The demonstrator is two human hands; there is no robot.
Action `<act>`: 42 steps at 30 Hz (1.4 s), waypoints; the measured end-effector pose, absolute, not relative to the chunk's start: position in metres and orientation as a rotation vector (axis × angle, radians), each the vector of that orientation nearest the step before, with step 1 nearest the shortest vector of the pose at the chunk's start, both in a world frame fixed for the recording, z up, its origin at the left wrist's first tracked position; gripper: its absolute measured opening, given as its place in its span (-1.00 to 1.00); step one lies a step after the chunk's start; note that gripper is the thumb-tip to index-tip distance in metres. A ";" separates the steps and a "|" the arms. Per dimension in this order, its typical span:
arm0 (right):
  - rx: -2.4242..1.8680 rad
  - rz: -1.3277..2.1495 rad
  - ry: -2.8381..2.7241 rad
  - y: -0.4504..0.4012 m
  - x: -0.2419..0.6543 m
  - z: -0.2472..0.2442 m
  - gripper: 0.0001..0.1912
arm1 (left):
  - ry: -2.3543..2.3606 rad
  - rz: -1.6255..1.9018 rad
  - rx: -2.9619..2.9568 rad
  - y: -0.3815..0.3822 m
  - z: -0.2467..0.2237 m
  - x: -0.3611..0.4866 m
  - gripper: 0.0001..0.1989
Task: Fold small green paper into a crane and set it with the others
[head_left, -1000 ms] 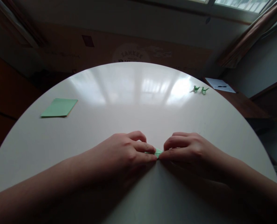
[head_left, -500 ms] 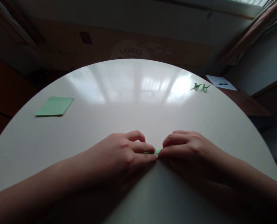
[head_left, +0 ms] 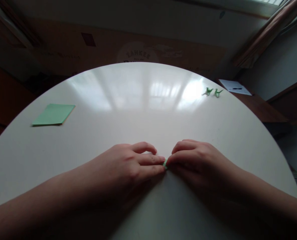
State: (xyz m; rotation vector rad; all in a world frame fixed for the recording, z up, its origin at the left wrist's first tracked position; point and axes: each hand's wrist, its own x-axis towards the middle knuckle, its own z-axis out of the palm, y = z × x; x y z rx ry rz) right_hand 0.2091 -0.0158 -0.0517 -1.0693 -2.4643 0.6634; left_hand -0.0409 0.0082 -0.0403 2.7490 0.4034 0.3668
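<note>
A small piece of folded green paper lies on the white table, mostly hidden under my fingertips. My left hand comes from the left and holds the paper down, its index and middle fingertips on it and its thumb out of sight. From the right, my right hand has its fingers curled together and pinches the paper's right end. Only a light green sliver shows between the two hands.
A stack of square green paper rests at the table's left. Two small green folded paper birds stand near the far right edge. Beyond that edge, a white sheet with a dark pen lies on a brown surface.
The whole view has shifted slightly. My right fingertips sit a little closer to the left ones, and less of the green paper shows between them.
</note>
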 end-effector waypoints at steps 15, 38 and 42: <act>-1.305 0.788 -2.287 -0.017 0.204 -0.047 -0.82 | 0.402 0.402 2.763 0.008 -0.042 -0.040 -0.71; -1.466 0.723 -2.285 -0.019 0.200 -0.042 -0.88 | 0.422 0.393 2.785 0.007 -0.041 -0.039 -0.69; -1.517 0.744 -2.291 -0.019 0.200 -0.040 -0.86 | 0.425 0.426 2.772 0.006 -0.042 -0.040 -0.69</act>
